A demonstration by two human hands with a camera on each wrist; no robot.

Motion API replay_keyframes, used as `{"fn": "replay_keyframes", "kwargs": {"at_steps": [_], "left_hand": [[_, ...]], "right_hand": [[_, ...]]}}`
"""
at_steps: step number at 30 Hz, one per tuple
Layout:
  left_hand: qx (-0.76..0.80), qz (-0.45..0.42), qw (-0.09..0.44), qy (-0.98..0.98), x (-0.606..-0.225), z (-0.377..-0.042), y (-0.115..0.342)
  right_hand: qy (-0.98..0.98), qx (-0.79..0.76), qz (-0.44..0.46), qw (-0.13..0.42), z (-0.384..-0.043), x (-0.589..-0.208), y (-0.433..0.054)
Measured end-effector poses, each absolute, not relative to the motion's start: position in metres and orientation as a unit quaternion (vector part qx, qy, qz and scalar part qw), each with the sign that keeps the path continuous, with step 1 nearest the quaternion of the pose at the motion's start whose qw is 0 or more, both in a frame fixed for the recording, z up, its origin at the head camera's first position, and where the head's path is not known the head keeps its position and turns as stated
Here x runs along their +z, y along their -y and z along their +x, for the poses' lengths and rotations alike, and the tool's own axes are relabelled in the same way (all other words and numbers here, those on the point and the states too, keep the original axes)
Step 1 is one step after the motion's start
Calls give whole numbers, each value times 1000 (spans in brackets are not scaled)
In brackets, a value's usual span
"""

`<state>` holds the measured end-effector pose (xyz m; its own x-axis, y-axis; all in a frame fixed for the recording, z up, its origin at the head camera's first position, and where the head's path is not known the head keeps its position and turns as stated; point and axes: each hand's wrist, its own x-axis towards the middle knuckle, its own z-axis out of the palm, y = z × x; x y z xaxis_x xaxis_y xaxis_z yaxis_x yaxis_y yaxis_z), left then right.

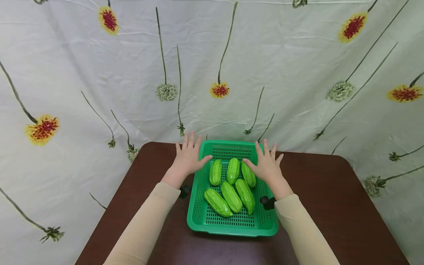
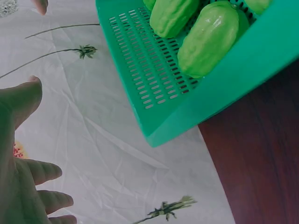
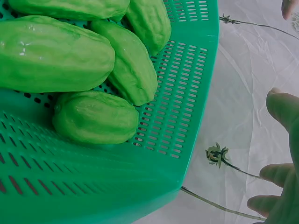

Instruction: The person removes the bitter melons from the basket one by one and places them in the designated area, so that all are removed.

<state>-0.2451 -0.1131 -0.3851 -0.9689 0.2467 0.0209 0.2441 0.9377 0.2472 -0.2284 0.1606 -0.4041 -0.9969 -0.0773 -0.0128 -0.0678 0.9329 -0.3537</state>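
While the left hand [image 1: 186, 158] and right hand [image 1: 267, 167] spread apart, empty, the green basket [image 1: 232, 231] probably handles light and semi-stiff, best gripped by its side rims [image 1: 191, 200].

One left forearm [image 1: 145, 221], cream-sleeved, extends forward and inward; the left hand [image 1: 187, 158] shows its back, left fingers [image 1: 191, 140] straight and spread, left thumb [image 1: 206, 159] pointing inward. One right forearm [image 1: 304, 224], likewise sleeved, extends forward and inward; the right hand [image 1: 267, 165] shows its back, right fingers [image 1: 266, 147] straight and fanned, right thumb [image 1: 249, 163] pointing inward. Both hands stand apart.
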Motion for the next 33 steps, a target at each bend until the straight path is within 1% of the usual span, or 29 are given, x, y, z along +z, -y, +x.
{"fn": "replay_keyframes", "kwargs": {"at_steps": [6, 26, 33], "left_hand": [[126, 125, 14, -984, -390, -244, 117], [136, 115, 1, -984, -411, -241, 131], [149, 113, -2, -982, -418, -237, 134]], "right_hand": [[-982, -187, -37, 14, -229, -407, -159], [-977, -208, -44, 15, -228, -418, -150], [-976, -215, -44, 3, -228, -423, -146]]}}
